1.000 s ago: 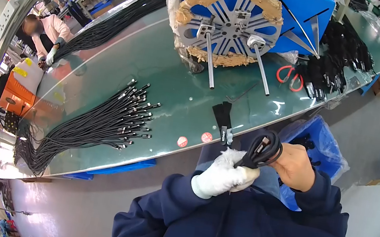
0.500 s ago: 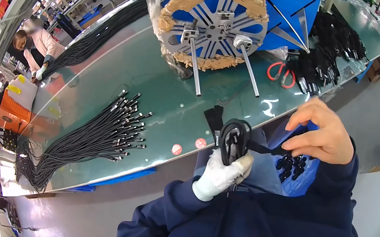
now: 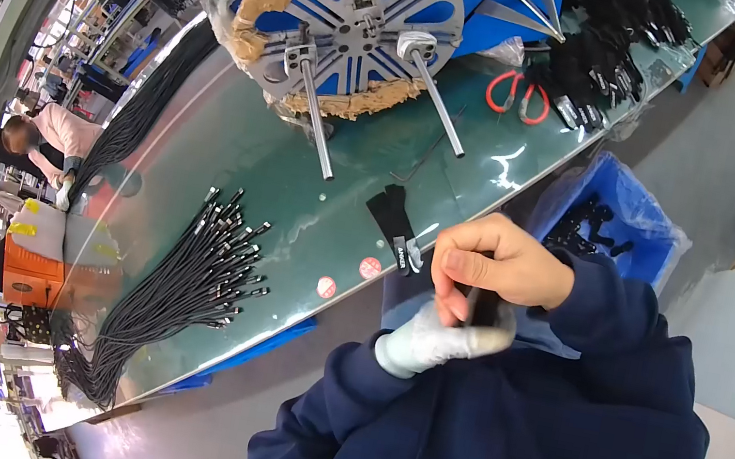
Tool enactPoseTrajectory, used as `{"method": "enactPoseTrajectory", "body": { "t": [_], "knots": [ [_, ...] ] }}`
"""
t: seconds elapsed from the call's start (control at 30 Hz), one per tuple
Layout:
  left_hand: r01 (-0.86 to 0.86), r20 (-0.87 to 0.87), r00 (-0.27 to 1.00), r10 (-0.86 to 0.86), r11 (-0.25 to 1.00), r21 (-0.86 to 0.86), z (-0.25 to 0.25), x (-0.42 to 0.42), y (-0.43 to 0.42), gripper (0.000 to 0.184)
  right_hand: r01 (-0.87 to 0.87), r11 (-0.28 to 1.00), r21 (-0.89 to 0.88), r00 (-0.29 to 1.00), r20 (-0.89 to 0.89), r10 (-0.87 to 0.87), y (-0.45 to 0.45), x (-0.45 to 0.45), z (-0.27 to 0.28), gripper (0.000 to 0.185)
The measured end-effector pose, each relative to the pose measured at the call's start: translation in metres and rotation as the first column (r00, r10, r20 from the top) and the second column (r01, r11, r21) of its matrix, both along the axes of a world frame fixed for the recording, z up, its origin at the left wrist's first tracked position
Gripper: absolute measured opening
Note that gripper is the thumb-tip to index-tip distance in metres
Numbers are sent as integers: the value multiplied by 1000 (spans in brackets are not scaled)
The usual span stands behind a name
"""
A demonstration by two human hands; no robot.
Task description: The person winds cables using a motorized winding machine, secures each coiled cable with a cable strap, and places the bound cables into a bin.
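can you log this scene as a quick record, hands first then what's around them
left hand: gloved, holding a black item mostly hidden by the hands
right hand: bare, above the left, fingers at the item; grip unclear
green table: black cable bundle, black straps with a label, red-handled tool, spoked metal wheel
beside table: blue bin with black pieces inside
background: another person in pink

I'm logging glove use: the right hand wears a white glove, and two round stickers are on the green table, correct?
No: the head view shows the white glove on the left hand; two round stickers are on the green table.
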State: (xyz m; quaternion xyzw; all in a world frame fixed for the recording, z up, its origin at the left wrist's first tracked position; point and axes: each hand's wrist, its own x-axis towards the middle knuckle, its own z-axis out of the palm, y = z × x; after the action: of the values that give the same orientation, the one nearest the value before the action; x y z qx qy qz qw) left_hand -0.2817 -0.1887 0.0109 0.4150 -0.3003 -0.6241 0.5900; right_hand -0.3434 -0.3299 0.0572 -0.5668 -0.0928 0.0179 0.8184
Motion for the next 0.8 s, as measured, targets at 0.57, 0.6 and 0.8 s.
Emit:
{"method": "enactPoseTrajectory", "body": {
  "t": [0.57,0.6,0.8],
  "knots": [
    [85,-332,938,-102,994,-65,-9,1,16,25,136,663,-736,990,79,-115,-25,-30,-13,34],
    [90,-334,936,-112,993,-82,-8,1,17,24,82,763,-641,997,46,-68,-33,-31,-12,29],
    [-8,-271,962,20,999,45,-8,-6,13,27,371,412,-832,911,412,11,-16,-39,-10,10]
  ]
}}
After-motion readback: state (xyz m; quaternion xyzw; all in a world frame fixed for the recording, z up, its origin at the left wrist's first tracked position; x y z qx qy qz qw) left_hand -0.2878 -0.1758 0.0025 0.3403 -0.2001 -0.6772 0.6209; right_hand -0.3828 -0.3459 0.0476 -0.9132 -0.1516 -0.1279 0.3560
